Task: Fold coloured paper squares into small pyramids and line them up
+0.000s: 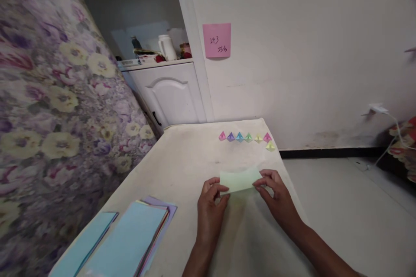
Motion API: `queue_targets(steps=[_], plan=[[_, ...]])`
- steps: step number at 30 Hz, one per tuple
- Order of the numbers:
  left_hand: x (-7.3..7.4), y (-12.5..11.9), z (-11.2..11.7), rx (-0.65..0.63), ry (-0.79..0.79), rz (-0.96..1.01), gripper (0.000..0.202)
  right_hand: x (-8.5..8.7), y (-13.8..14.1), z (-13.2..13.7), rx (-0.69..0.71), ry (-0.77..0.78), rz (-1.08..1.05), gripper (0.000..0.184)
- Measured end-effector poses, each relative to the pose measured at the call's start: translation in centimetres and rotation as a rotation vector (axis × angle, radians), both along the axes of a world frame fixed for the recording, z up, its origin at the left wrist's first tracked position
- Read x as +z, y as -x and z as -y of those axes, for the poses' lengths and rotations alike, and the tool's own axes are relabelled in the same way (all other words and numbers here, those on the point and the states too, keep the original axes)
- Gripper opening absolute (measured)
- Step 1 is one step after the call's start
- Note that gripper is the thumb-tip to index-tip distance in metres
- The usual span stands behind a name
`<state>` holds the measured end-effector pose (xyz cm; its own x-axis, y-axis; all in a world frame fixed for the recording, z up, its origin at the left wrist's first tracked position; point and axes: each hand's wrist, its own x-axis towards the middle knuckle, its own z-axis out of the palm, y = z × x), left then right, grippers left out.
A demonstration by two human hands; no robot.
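A pale green sheet of paper is held between my two hands over the table, bent into a strip with its upper edge curving. My left hand pinches its left end between thumb and fingers. At the right end, my right hand grips the paper the same way. Beyond my hands, several small folded paper shapes in pink, purple, blue, green and yellow line the far edge of the table. One yellow folded shape sits just in front of the row's right end.
The cream-covered table reaches the wall. At front left lie a stack of coloured paper and a narrower blue stack. A floral curtain hangs on the left. A pink note is on the wall, and a white jug stands on the cabinet.
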<state>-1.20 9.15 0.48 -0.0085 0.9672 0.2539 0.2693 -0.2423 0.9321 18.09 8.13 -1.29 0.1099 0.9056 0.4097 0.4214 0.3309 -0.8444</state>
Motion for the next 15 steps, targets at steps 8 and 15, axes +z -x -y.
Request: queue_targets(steps=[8, 15], plan=[[0.74, 0.03, 0.32, 0.065, -0.057, -0.099, 0.005, 0.32, -0.08, 0.15, 0.016, -0.009, 0.046, 0.012], [0.04, 0.47, -0.23, 0.002, 0.226, 0.131, 0.013, 0.23, -0.05, 0.01, 0.121, 0.253, -0.255, 0.014]])
